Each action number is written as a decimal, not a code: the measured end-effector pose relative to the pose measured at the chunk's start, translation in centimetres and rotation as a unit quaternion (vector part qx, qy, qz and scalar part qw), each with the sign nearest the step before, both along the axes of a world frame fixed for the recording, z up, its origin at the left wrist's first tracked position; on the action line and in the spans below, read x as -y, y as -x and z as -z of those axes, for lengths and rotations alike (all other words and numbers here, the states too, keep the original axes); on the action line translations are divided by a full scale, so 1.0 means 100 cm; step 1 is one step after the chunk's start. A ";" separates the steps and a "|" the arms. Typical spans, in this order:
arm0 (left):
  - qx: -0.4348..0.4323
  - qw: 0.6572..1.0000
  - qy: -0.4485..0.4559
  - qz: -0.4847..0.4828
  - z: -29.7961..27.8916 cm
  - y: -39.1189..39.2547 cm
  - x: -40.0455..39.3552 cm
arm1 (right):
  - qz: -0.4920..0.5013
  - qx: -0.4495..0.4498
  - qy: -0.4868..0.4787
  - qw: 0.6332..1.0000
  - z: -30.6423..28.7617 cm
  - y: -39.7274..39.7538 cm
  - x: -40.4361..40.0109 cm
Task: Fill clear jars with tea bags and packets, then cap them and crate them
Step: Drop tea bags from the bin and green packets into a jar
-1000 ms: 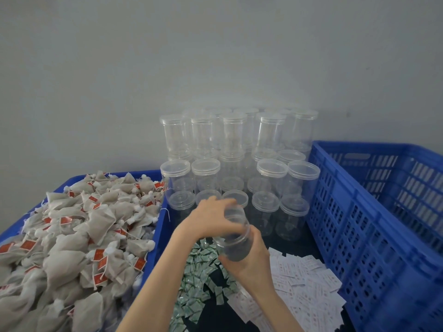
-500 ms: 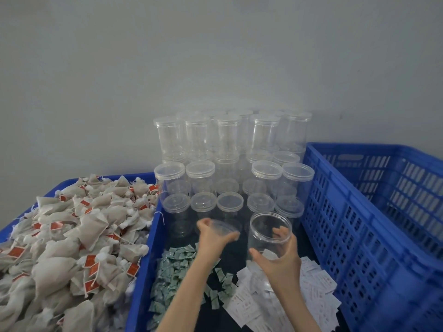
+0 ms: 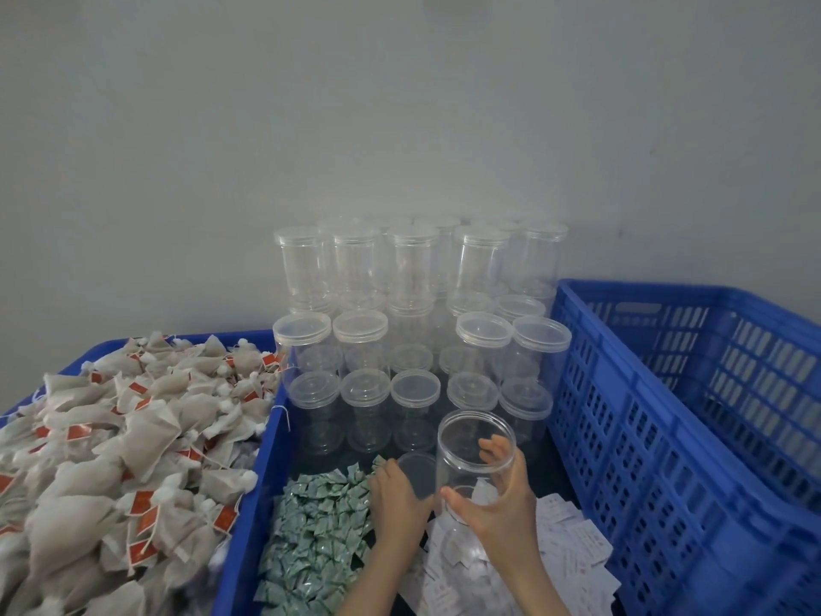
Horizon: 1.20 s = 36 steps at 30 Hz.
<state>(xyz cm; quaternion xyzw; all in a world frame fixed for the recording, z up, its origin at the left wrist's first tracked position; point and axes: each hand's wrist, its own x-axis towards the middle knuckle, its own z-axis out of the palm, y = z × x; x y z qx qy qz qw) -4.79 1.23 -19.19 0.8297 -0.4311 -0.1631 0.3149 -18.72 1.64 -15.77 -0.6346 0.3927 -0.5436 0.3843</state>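
Right hand (image 3: 502, 504) grip wraps an open jar (image 3: 475, 455), upright, over white packets (image 3: 573, 540). Left hand (image 3: 395, 495) grip curls on the lid (image 3: 415, 471), low beside the jar's left, by green packets (image 3: 315, 522). Capped jars (image 3: 413, 393) behind; tea bags (image 3: 111, 437) left; crate (image 3: 666, 437) right.

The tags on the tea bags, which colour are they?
Red-orange, on the tea bags, in the head view.

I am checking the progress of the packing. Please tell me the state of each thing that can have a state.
Held jar: uncapped, empty, gripped by right hand.
Lid: off, under left hand.
Stacked jars: capped, empty.
Right crate: no jars visible inside.
Left crate: heaped with tea bags.
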 end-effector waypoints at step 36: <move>0.121 0.945 -0.257 0.161 -0.144 -0.206 -0.116 | -0.198 -0.051 -0.067 0.976 -0.024 -0.131 -0.059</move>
